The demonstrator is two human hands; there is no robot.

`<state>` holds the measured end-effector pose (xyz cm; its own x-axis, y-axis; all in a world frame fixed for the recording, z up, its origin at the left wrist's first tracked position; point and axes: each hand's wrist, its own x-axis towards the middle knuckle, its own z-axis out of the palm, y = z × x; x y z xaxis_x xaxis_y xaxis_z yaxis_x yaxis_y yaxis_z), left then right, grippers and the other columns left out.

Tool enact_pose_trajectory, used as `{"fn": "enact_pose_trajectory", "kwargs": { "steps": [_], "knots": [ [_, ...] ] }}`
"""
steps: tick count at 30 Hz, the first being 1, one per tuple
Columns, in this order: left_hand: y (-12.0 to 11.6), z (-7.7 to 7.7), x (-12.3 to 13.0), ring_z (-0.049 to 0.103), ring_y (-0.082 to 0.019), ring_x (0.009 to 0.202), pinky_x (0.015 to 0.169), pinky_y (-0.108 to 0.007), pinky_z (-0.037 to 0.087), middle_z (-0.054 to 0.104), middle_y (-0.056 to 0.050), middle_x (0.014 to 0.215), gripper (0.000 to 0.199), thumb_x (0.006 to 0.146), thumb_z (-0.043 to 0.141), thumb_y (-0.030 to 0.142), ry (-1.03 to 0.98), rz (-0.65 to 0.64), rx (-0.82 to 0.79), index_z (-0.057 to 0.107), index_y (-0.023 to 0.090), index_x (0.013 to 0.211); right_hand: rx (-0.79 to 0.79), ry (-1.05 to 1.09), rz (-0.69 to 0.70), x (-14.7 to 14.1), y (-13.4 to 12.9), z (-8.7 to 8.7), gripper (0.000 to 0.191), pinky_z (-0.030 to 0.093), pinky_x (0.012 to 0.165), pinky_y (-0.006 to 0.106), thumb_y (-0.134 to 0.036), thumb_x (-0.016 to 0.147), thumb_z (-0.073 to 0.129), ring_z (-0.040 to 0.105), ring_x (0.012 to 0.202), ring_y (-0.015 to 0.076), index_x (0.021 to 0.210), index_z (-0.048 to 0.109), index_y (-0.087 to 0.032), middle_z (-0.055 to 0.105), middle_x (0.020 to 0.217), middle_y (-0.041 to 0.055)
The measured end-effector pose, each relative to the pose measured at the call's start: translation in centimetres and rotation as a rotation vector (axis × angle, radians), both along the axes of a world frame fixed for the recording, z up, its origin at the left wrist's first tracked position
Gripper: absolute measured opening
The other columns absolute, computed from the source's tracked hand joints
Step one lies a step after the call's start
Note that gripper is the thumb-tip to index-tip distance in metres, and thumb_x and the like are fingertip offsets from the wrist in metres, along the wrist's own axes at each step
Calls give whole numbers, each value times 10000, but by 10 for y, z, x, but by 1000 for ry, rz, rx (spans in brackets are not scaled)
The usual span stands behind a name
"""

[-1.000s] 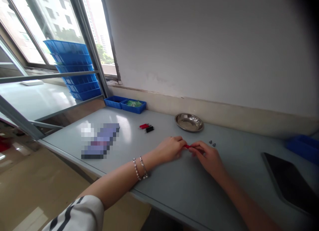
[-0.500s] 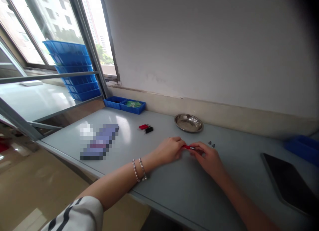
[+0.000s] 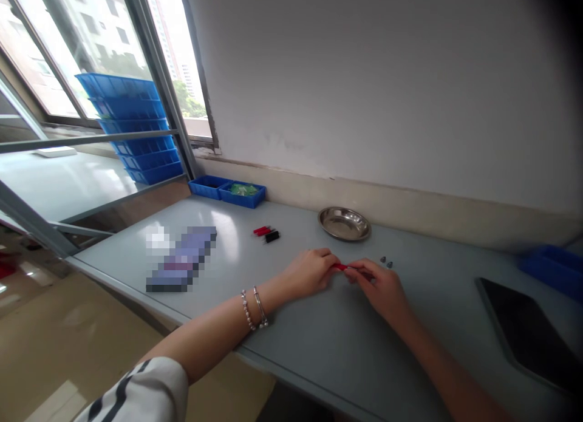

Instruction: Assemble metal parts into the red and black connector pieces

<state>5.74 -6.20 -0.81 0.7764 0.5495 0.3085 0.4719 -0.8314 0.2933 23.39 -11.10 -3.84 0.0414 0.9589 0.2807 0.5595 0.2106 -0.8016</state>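
Over the right half of the table, my left hand (image 3: 314,272) pinches one end of a slim red piece (image 3: 339,267). My right hand (image 3: 380,286) closes its fingertips on the other end, so most of the piece is hidden and I cannot tell its exact kind. Just beyond my right hand lie two small dark grey cone-shaped parts (image 3: 386,262). Left of my hands, red pieces (image 3: 262,231) and a black piece (image 3: 272,237) with thin metal ends rest together on the table. A round steel dish (image 3: 344,223) stands behind my hands.
Two blue bins (image 3: 243,195) stand at the back left, one holding green packets. A dark tablet-like slab (image 3: 528,334) lies at right, near another blue bin (image 3: 553,267). A blurred-out flat object (image 3: 184,258) lies left. Stacked blue bins (image 3: 136,130) stand beyond the metal frame.
My right fingertips have shifted slightly left along the red piece, covering the shiny metal part that showed before. My left hand stays nearly still.
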Motion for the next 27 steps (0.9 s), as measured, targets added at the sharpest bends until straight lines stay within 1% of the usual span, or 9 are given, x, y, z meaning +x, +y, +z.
{"fn": "enact_pose_trajectory", "kwargs": {
  "steps": [5, 10, 16, 18, 21, 24, 27],
  "knots": [
    [0, 0, 0, 581, -153, 768, 688, -250, 464, 587, -66, 852, 216, 877, 404, 242, 9, -2, 12, 584, 140, 939, -10, -24, 8, 0, -1, 2, 290, 466, 633, 294, -461, 774, 489, 616, 643, 182, 737, 604, -197, 648, 635, 30],
    [0, 0, 0, 577, -150, 757, 683, -245, 462, 590, -63, 856, 218, 876, 401, 238, 10, -5, 25, 586, 143, 941, -16, -34, -9, -1, -2, 4, 303, 464, 628, 295, -471, 777, 477, 616, 645, 186, 737, 598, -197, 650, 640, 36],
    [1, -1, 0, 573, -144, 752, 682, -243, 458, 586, -67, 854, 223, 882, 394, 242, 14, -19, 30, 580, 139, 949, 18, 13, -39, -4, 0, 1, 262, 474, 626, 297, -440, 762, 513, 620, 639, 173, 853, 559, -199, 671, 725, 37],
    [1, -1, 0, 574, -146, 749, 678, -245, 459, 586, -66, 861, 221, 880, 397, 243, 20, -21, 34, 579, 140, 950, 38, 9, -43, -5, 0, 2, 245, 476, 617, 293, -435, 755, 524, 623, 660, 176, 816, 557, -200, 668, 730, 39],
    [1, -1, 0, 576, -149, 745, 668, -248, 459, 587, -66, 865, 219, 876, 400, 243, 31, -9, 32, 579, 143, 954, 51, 11, -30, -6, -1, 3, 229, 479, 606, 290, -428, 754, 526, 623, 656, 177, 750, 553, -200, 659, 680, 35],
    [0, -1, 0, 578, -151, 750, 666, -248, 458, 588, -67, 864, 219, 876, 400, 243, 37, -7, 21, 579, 144, 956, 58, 13, -23, -6, -2, 5, 230, 480, 582, 288, -426, 751, 527, 616, 614, 171, 728, 556, -199, 654, 646, 33],
    [0, 0, 0, 579, -151, 764, 678, -248, 458, 588, -68, 864, 220, 877, 401, 245, 32, -7, 13, 579, 145, 958, 60, -19, -30, -5, -2, 5, 214, 480, 575, 289, -411, 743, 537, 612, 606, 170, 729, 567, -199, 662, 668, 36]
  ]
}}
